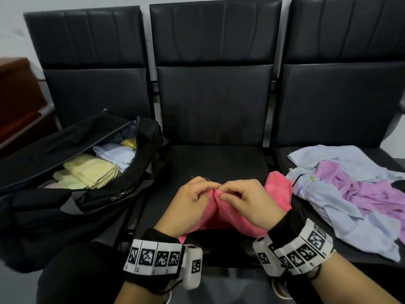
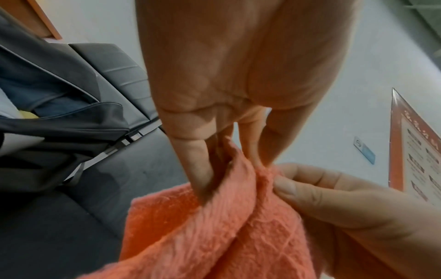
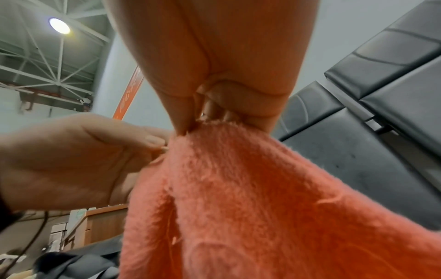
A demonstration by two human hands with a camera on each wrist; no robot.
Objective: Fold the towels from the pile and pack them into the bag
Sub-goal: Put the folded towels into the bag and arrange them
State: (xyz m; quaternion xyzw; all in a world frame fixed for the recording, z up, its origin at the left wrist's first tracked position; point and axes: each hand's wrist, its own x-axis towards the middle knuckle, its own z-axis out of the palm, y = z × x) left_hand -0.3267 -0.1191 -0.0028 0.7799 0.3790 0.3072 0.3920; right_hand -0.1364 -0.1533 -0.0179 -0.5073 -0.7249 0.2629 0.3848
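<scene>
A pink towel (image 1: 228, 216) hangs over the front of the middle seat, held up by both hands close together. My left hand (image 1: 192, 198) pinches its top edge, and my right hand (image 1: 243, 200) pinches the same edge right beside it. The left wrist view shows my left hand (image 2: 226, 156) on the fuzzy pink towel (image 2: 214, 226), with the right thumb pressed on the cloth. In the right wrist view my right hand (image 3: 214, 117) grips the pink towel (image 3: 250, 198) at its top. The open black bag (image 1: 87, 172) lies on the left seat, with folded yellow and white towels inside.
A loose pile of light blue and purple towels (image 1: 350, 194) lies on the right seat. Black seat backs (image 1: 214, 84) rise behind. A brown wooden cabinet (image 1: 17, 95) stands at far left. My dark-clothed knee (image 1: 76, 277) is at bottom left.
</scene>
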